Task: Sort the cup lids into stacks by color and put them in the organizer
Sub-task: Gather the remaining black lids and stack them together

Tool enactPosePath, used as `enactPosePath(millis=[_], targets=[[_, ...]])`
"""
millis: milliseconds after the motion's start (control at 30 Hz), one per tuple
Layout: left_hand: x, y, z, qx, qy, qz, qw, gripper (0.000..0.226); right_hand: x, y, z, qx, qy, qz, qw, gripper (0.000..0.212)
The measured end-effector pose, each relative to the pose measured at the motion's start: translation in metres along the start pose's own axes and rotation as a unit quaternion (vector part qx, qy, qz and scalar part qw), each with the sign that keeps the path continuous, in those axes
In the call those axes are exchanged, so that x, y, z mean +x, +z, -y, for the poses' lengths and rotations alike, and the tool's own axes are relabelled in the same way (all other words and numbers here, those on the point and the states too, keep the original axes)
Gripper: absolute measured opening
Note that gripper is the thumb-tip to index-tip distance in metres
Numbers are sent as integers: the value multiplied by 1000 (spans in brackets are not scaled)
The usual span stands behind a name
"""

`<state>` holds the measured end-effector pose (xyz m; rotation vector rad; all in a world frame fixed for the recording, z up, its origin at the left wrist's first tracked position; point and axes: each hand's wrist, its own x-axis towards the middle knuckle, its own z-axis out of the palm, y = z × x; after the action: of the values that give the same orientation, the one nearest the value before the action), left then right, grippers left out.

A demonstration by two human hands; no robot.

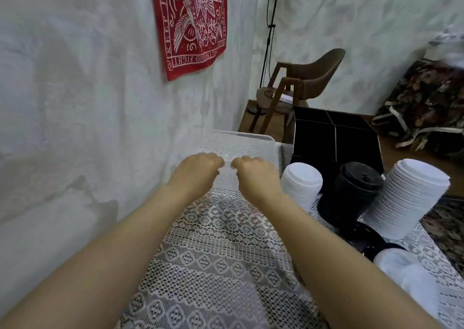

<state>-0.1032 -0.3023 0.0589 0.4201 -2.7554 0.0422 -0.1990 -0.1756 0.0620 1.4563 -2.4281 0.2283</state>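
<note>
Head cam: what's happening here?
A person has the left hand and right hand curled over the near rim of a clear bin on the lace-covered table. To its right stand a white lid stack, a black lid stack and a taller, leaning white lid stack, with loose lids nearer the camera. The black organizer behind shows no lids yet.

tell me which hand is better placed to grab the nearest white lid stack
Likely right. The right hand sits just beside the nearest white lid stack; the left hand is farther off, on the right hand's far side.
</note>
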Motion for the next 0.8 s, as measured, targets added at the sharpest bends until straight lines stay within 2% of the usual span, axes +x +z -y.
enactPosePath(millis=[367,800], targets=[[67,38,8,-2,1,-11,1000,27,50,22,-27,-7,82,14,997,40],[86,57,9,-6,-25,-5,1000,25,67,35,-35,-12,108,36,993,35]])
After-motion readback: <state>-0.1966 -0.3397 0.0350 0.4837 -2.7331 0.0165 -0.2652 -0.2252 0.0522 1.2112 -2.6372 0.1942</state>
